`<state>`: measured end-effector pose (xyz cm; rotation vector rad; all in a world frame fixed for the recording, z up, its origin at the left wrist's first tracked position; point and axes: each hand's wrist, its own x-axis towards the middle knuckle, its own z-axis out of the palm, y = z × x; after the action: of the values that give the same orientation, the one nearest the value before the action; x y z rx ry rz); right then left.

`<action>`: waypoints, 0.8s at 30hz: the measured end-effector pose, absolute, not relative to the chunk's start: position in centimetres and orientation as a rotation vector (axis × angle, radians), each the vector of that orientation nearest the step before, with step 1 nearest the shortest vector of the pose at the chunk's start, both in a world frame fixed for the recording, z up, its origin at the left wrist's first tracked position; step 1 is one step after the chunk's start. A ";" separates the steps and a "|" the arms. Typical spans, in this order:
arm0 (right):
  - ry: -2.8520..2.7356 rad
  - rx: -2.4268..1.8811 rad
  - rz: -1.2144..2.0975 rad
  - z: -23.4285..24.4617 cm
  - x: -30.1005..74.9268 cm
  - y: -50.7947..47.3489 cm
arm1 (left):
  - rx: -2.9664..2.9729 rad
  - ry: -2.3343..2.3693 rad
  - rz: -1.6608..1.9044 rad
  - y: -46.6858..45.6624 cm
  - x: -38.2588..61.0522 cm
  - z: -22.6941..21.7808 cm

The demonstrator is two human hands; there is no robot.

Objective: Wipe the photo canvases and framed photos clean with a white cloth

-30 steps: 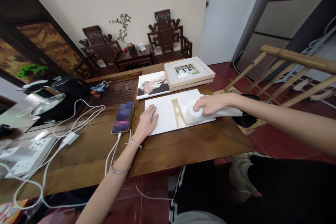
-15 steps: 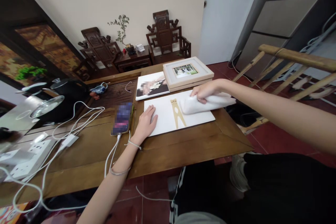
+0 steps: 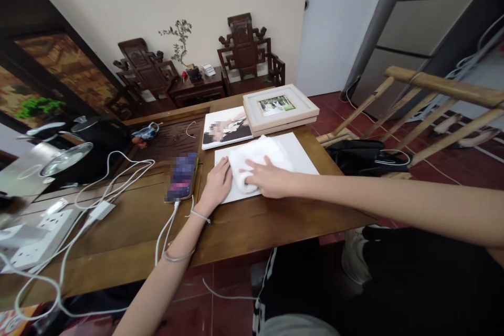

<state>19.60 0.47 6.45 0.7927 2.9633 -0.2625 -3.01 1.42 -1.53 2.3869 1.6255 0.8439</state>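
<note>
A white board (image 3: 303, 152), which looks like the back of a picture frame, lies on the wooden table. My left hand (image 3: 219, 179) rests flat on its left edge, fingers stretched out and holding nothing. Over the board's left and middle part lies a folded white cloth (image 3: 240, 157). My right hand (image 3: 270, 178) presses down on this cloth, gripping it with some fingers spread across the top and others bent into it. The cloth and hand cover the tan, cat-faced stand on the board. Just behind sit a photo panel (image 3: 228, 136) and a pale wooden picture frame (image 3: 252, 110).
A phone (image 3: 181, 176) with a charging cable lies left of my left hand. Further left are white cables, a power strip (image 3: 43, 241) and a black kettle (image 3: 102, 142). A bamboo chair (image 3: 444, 84) holding a black bag (image 3: 354, 157) stands right of the table (image 3: 252, 231).
My right hand has moved left with the cloth, from the board's right side to its middle and left, covering the tan stand. My left hand stays on the board's edge.
</note>
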 end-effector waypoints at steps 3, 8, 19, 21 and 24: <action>2.957 0.741 -0.244 6.3 20.3 -2.6 | 2.405 1.614 0.837 1.4 -3.0 -1.5; 2.933 0.700 -0.305 6.3 21.7 -5.4 | 2.381 1.682 0.838 1.3 -3.1 -1.9; 2.900 0.859 -0.382 7.2 22.1 -0.2 | 2.361 1.691 0.851 1.4 -3.0 -2.1; 2.872 0.929 -0.360 7.5 21.5 1.8 | 2.372 1.688 0.849 1.4 -3.0 -2.0; 2.872 0.966 -0.317 7.9 20.5 4.6 | 2.376 1.687 0.835 1.5 -3.1 -2.0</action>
<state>20.52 4.58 7.85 0.9663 2.8721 -0.3165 -3.08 1.45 -2.04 2.3759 1.6866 0.8346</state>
